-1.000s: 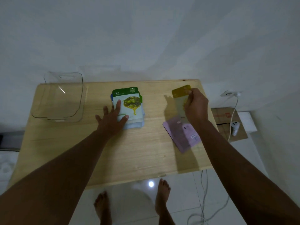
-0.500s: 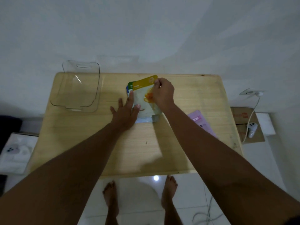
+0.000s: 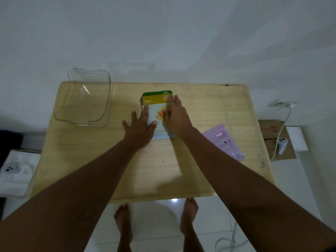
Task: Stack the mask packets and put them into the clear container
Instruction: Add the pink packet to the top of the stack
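Both arms are reaching forward, nearly straight. The left hand [image 3: 140, 129] is lying flat, palm down, fingers spread and thumb out to the right. The right hand [image 3: 175, 115] is pressing flat just beside it, fingers extended forward together.

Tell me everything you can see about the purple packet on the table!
The purple packet is a flat, pale lilac pouch, plastic by the look of it, with a pink label near its far end and a white barcode patch near its near end. It lies flat and slanted on the wooden table, near the right edge, apart from the stack of packets. Neither hand touches it; the right forearm passes beside it and hides its left edge.
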`<action>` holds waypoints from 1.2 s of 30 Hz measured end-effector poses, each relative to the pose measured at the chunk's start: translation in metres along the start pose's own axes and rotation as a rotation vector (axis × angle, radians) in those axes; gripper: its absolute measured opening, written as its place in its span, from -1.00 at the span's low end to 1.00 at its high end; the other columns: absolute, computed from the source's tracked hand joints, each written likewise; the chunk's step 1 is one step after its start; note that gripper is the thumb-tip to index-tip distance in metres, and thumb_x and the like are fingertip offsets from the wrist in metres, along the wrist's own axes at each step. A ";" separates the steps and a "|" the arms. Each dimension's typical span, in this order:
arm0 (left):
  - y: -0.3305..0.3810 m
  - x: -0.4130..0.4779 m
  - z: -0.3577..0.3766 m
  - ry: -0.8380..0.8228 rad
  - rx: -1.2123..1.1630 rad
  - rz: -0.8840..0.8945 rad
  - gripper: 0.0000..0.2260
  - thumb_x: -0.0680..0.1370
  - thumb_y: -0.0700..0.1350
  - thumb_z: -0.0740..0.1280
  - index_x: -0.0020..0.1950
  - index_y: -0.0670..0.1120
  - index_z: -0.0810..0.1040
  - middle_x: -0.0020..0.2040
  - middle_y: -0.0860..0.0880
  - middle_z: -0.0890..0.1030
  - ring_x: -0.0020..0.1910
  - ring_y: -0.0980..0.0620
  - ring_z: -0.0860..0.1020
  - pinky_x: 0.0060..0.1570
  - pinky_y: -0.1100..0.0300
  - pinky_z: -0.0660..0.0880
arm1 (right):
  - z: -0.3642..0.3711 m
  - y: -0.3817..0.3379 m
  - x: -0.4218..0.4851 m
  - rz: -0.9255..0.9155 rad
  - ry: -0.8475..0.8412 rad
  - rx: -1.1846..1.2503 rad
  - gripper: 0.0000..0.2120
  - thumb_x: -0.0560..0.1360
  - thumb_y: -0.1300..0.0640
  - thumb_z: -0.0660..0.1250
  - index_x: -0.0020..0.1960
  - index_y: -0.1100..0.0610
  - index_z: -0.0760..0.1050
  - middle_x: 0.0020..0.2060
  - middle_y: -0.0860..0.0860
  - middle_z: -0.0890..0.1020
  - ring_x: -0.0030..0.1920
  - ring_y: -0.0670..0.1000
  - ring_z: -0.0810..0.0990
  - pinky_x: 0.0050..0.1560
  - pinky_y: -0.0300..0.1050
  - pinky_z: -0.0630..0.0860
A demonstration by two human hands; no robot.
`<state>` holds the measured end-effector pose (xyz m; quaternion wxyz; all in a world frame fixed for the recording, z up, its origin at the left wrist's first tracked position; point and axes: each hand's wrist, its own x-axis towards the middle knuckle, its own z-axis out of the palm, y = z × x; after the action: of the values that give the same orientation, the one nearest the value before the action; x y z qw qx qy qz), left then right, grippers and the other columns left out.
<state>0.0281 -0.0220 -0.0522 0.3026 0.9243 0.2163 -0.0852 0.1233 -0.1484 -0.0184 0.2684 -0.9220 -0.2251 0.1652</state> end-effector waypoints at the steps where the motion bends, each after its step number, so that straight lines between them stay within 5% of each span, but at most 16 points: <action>1: -0.001 0.001 0.001 0.002 0.000 0.000 -0.35 0.64 0.18 0.07 0.61 0.05 -0.22 0.62 -0.14 0.05 0.60 -0.22 -0.12 0.44 -0.40 -0.18 | -0.004 0.005 -0.005 0.002 0.001 0.009 -0.41 0.64 0.12 0.16 0.58 0.28 0.06 0.56 0.31 0.12 0.54 0.32 0.18 0.49 0.27 0.25; 5: -0.004 0.003 0.001 -0.007 -0.018 -0.014 -0.35 0.64 0.18 0.08 0.61 0.08 -0.20 0.62 -0.13 0.05 0.60 -0.20 -0.12 0.43 -0.40 -0.20 | -0.022 0.050 -0.046 0.083 0.015 -0.035 -0.39 0.63 0.03 0.18 0.57 0.26 0.10 0.57 0.26 0.14 0.57 0.28 0.11 0.50 0.28 0.20; 8: -0.001 0.003 0.002 -0.008 -0.020 -0.021 -0.35 0.64 0.17 0.08 0.61 0.08 -0.19 0.62 -0.12 0.06 0.60 -0.19 -0.12 0.43 -0.39 -0.22 | -0.031 0.095 -0.085 0.149 0.028 -0.295 -0.40 0.54 -0.21 0.21 0.47 0.09 0.29 0.52 0.16 0.28 0.52 0.28 0.22 0.38 0.37 0.31; 12: 0.002 0.002 0.002 0.001 -0.014 -0.042 -0.35 0.64 0.16 0.08 0.61 0.08 -0.19 0.62 -0.12 0.08 0.60 -0.18 -0.12 0.43 -0.37 -0.23 | -0.032 0.127 -0.115 0.159 -0.052 -0.363 -0.26 0.50 -0.36 0.20 0.53 0.02 0.17 0.59 0.17 0.10 0.58 0.29 0.03 0.43 0.45 0.10; 15: 0.004 0.000 0.001 -0.001 -0.024 -0.044 -0.35 0.64 0.16 0.09 0.61 0.06 -0.19 0.62 -0.11 0.08 0.60 -0.17 -0.14 0.44 -0.35 -0.26 | -0.028 0.131 -0.115 0.191 -0.019 -0.229 -0.12 0.53 -0.31 0.25 0.60 0.20 0.02 0.61 0.21 -0.01 0.61 0.21 -0.09 0.57 0.25 -0.04; 18: 0.003 0.000 0.000 -0.010 -0.016 -0.035 -0.35 0.64 0.17 0.08 0.61 0.05 -0.20 0.62 -0.12 0.06 0.60 -0.18 -0.13 0.44 -0.37 -0.24 | -0.022 0.129 -0.113 0.183 0.015 -0.206 -0.31 0.63 -0.12 0.19 0.56 0.31 0.12 0.58 0.28 0.06 0.59 0.31 -0.04 0.57 0.24 -0.05; 22: 0.003 0.000 -0.001 -0.027 -0.005 -0.027 -0.35 0.64 0.17 0.07 0.61 0.04 -0.21 0.62 -0.13 0.05 0.60 -0.20 -0.13 0.44 -0.38 -0.23 | -0.014 0.128 -0.113 0.097 0.096 -0.218 -0.62 0.68 0.09 0.10 0.41 0.22 0.44 0.51 0.27 0.31 0.53 0.37 0.18 0.50 0.34 0.10; 26: 0.004 0.000 -0.004 -0.038 -0.003 -0.026 -0.34 0.64 0.16 0.08 0.61 0.04 -0.20 0.62 -0.15 0.06 0.60 -0.21 -0.13 0.43 -0.39 -0.22 | -0.029 0.109 -0.106 0.120 0.189 -0.012 -0.61 0.68 0.07 0.07 0.44 0.13 0.41 0.47 0.11 0.42 0.50 0.15 0.32 0.52 0.15 0.25; 30: 0.003 0.002 -0.005 -0.044 -0.006 -0.033 -0.34 0.64 0.17 0.09 0.61 0.08 -0.20 0.62 -0.17 0.08 0.60 -0.22 -0.12 0.43 -0.40 -0.20 | -0.064 0.081 -0.088 0.094 0.416 0.210 -0.70 0.68 0.16 0.14 0.27 0.20 0.57 0.16 0.07 0.66 0.18 0.03 0.61 0.26 -0.09 0.49; 33: 0.003 0.002 -0.005 -0.052 -0.016 -0.039 -0.34 0.64 0.17 0.10 0.61 0.09 -0.20 0.61 -0.17 0.10 0.60 -0.22 -0.13 0.43 -0.40 -0.20 | -0.083 0.058 -0.068 0.080 0.554 0.211 -0.74 0.66 0.21 0.15 0.04 0.24 0.61 -0.18 0.03 0.65 -0.19 -0.01 0.55 -0.14 -0.15 0.43; 36: 0.005 0.002 -0.007 -0.066 -0.005 -0.046 -0.34 0.64 0.17 0.09 0.61 0.08 -0.20 0.61 -0.18 0.08 0.60 -0.22 -0.12 0.44 -0.39 -0.20 | -0.091 0.042 -0.044 0.080 0.551 0.286 -0.73 0.65 0.20 0.14 0.00 0.26 0.60 -0.16 0.13 0.68 -0.16 0.07 0.57 -0.13 -0.11 0.42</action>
<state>0.0327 -0.0210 -0.0446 0.3097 0.9152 0.2274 -0.1219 0.1381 -0.2409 0.0382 0.4394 -0.8931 -0.0819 -0.0504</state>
